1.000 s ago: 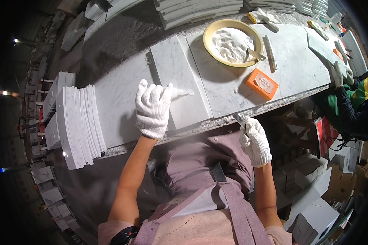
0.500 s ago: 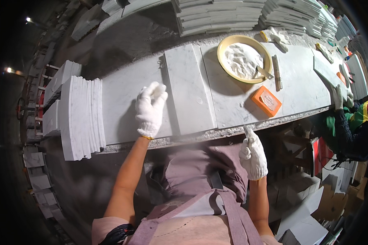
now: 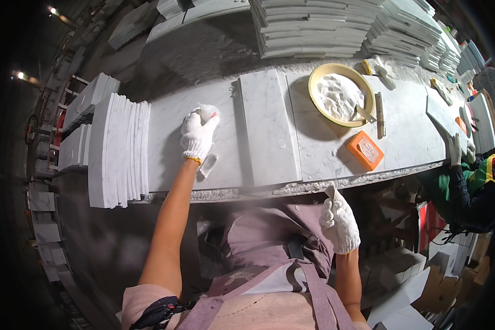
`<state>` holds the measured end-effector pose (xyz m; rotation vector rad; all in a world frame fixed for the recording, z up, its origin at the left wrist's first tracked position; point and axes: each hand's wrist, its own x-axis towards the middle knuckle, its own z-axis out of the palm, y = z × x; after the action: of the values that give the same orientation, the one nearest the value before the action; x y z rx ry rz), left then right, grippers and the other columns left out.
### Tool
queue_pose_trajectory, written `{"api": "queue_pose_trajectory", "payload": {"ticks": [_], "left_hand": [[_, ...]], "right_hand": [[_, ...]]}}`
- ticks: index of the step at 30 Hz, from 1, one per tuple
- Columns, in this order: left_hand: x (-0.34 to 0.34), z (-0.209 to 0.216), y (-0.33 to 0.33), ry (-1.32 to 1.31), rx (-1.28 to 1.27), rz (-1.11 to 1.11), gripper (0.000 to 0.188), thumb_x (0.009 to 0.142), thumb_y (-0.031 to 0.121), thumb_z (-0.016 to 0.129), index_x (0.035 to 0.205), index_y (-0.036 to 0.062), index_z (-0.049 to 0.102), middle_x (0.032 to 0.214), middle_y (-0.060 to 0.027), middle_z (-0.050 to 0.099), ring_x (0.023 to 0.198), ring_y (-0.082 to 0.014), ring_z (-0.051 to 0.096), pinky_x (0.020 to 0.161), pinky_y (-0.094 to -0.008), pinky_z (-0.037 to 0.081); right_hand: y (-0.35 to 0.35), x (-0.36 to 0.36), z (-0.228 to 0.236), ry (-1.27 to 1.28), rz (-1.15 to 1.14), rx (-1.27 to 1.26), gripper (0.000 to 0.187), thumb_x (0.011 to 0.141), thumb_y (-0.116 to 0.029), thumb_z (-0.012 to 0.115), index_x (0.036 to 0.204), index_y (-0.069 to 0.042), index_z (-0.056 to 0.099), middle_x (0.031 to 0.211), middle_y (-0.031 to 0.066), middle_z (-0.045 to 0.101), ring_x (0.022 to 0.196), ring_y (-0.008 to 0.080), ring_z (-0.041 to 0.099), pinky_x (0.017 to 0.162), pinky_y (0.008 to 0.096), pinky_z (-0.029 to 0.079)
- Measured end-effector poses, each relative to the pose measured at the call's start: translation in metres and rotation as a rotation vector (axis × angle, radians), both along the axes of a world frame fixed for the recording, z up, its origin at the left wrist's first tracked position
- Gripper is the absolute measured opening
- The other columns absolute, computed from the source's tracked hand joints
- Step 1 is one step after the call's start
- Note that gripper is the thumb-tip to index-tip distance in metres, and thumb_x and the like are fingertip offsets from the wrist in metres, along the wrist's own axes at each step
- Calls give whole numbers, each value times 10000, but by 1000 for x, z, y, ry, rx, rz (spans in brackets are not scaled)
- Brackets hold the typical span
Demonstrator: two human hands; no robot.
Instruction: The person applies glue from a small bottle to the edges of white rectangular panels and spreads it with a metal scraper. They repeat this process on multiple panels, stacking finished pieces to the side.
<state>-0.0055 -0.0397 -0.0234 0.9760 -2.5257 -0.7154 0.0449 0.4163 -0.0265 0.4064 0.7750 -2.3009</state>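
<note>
My left hand (image 3: 198,135), in a white knit glove with a yellow cuff, reaches over the marble slab on the left of the bench. Its fingers close round a small whitish lump (image 3: 208,111) with a red spot, whose kind I cannot tell. A pale oblong piece (image 3: 208,165) lies on the slab beside the wrist. My right hand (image 3: 340,220), gloved the same way, is closed before the bench's front edge; what is in its fingers, if anything, is hidden. A narrower marble slab (image 3: 267,132) lies between the hands, across the bench.
A yellow bowl (image 3: 315,104) of white powder holds a scraper (image 3: 365,114). Near it lie an orange box (image 3: 365,150) and a stick (image 3: 381,115). Marble slabs stand stacked at left (image 3: 118,151) and behind (image 3: 316,27). A co-worker (image 3: 467,184) is at far right.
My left hand has gone from spread above the slab to closed round the whitish lump. The pale oblong piece has come into sight. My right hand stays near the bench edge; the view has shifted slightly.
</note>
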Motion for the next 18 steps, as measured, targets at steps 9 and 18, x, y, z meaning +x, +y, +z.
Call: {"api": "queue_pose_trajectory", "payload": {"ticks": [9, 18], "left_hand": [[33, 23, 24, 182, 7, 42, 652, 852, 246, 872, 1422, 61, 613, 1416, -173, 643, 1302, -349, 598, 1096, -463, 485], [46, 23, 119, 300, -275, -638, 513, 863, 310, 862, 1300, 93, 707, 1316, -108, 699, 1315, -328, 613, 1200, -484, 428]], "right_hand": [[7, 7, -9, 78, -22, 110, 339, 1010, -214, 767, 1297, -89, 635, 1051, 43, 688, 811, 134, 651, 660, 250, 515], [-10, 7, 16, 85, 1, 333, 217, 1092, -238, 603, 1198, -49, 612, 1000, 52, 621, 835, 155, 610, 680, 283, 520]]}}
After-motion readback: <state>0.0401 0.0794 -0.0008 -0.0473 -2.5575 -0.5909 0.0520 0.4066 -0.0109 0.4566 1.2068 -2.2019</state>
